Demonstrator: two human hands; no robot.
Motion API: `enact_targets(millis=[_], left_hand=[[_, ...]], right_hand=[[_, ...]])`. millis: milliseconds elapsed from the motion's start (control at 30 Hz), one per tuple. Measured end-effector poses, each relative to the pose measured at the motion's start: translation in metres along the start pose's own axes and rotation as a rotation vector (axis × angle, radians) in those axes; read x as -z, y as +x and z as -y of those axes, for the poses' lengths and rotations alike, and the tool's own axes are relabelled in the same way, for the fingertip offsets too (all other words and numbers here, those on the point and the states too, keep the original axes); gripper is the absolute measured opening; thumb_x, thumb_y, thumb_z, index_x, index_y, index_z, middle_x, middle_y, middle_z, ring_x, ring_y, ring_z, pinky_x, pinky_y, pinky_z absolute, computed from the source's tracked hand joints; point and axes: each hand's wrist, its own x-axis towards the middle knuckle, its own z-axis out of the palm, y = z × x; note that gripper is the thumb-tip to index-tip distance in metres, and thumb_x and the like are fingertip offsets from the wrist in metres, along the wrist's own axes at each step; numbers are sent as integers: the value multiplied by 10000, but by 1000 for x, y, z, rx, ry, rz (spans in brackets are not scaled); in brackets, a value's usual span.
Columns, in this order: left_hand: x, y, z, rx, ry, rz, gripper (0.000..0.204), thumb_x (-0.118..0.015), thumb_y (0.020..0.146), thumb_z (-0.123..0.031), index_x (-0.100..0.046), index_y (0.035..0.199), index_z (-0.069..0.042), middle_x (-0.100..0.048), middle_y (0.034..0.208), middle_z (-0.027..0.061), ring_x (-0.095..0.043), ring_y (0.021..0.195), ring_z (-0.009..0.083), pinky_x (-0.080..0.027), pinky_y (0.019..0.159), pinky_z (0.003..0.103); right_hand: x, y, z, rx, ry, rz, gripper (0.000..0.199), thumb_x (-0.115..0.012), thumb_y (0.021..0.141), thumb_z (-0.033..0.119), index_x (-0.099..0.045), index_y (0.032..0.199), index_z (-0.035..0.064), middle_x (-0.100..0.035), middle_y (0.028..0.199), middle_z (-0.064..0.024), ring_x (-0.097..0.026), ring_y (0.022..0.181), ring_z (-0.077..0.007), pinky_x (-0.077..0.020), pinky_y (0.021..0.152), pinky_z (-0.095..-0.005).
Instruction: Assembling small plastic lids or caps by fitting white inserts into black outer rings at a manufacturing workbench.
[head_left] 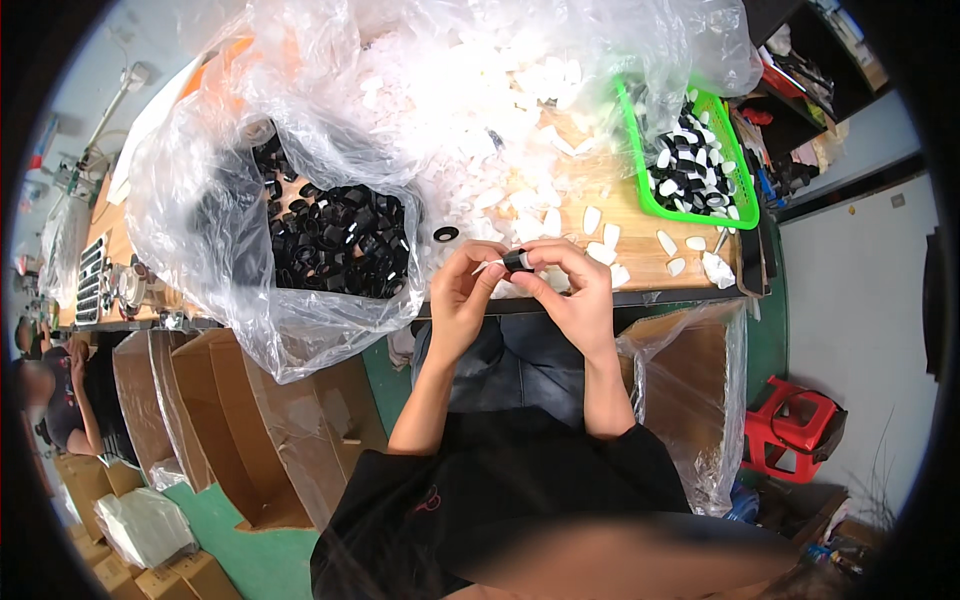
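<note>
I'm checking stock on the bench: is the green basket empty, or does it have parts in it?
It has parts in it. The green basket holds a pile of black and white pieces, heaped across most of its floor.

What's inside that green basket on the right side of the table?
The green basket holds a heap of small black-and-white parts. A clear plastic sheet drapes over its far end, so whatever lies beneath the top layer or farther back is hidden.

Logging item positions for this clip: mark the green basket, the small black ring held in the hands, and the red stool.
green basket (698, 211), head view, front rim.
small black ring (517, 261), head view, outer side.
red stool (792, 415), head view, top.
</note>
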Motion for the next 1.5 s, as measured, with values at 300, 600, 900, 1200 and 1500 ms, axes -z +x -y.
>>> enact_targets(millis=[300, 600, 900, 1200, 1500], left_hand=[[3, -2, 5, 76, -339, 47, 58, -596, 967, -45, -585, 983, 10, -610, 1127, 118, -585, 1043, 158, -474, 934, 310], [-3, 8, -2, 11, -5, 62, 115, -602, 969, -56, -624, 1001, 52, -617, 1042, 97, -621, 959, 155, -531, 828, 289], [-3, 8, -5, 169, -11, 64, 117, -577, 982, -59, -622, 1013, 45, -641, 958, 85, -631, 854, 161, -521, 793, 296], [9, 3, 3, 242, -79, 106, 109, -610, 962, -57, -620, 1023, 33, -641, 921, 53, -622, 858, 142, -504, 803, 286], [27, 0, 9, 139, 251, -42, 239, -709, 882, -31, -657, 1107, 32, -695, 1027, 79, -646, 967, 128, -500, 875, 264]], right_hand=[[1, -3, -8, -4, 149, -16, 165, -765, 791, -24, -697, 941, -29, -676, 1054, -120, -643, 979, -171, -508, 842, -276], [5, 0, -11, -183, 400, 8, 154, -704, 877, 0, -667, 1012, -65, -661, 1060, -93, -635, 965, -144, -499, 846, -263], [9, -1, -37, -389, 594, -16, 176, -655, 925, 60, -676, 1061, -49, -693, 981, -72, -633, 898, -130, -488, 844, -277], [4, -9, -41, -442, 598, 20, 148, -697, 902, 64, -689, 1008, -39, -652, 977, -49, -615, 934, -126, -469, 855, -251], [-2, 42, -63, -128, -50, 34, 107, -619, 935, 59, -699, 971, -3, -679, 951, -59, -617, 916, -136, -475, 802, -264]])
